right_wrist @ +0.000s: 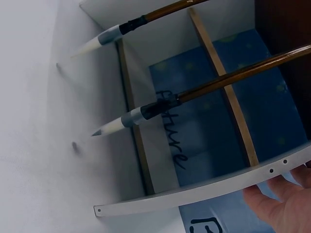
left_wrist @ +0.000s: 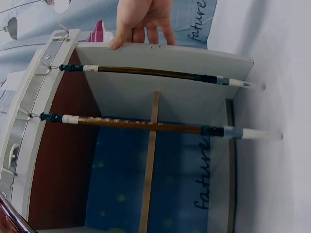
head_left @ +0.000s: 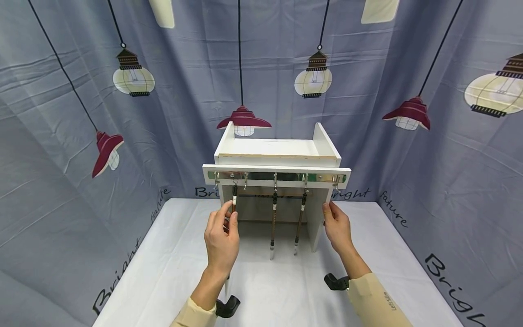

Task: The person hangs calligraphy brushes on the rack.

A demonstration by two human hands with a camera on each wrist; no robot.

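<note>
My left hand (head_left: pixel 222 238) pinches the shaft of a calligraphy brush (head_left: pixel 234 200) near its top, where the brush's loop is at a hook at the left of the rail. Its lower shaft is hidden behind my hand. Two more calligraphy brushes, a middle one (head_left: pixel 274 218) and a right one (head_left: pixel 301 218), hang tip down from hooks on the metal strip (head_left: pixel 261 176). My right hand (head_left: pixel 340 229) grips the right side panel (right_wrist: pixel 194 194) of the white wooden shelf (head_left: pixel 278 160), fingers along its outer face. In the left wrist view its thumb lies at the panel's edge.
The shelf stands on a white-covered table (head_left: pixel 184 254). Bare hooks show along the rail, one (head_left: pixel 246 180) beside the left brush and one (head_left: pixel 336 181) at the right end. A patterned grey-blue curtain (head_left: pixel 184 91) surrounds the table.
</note>
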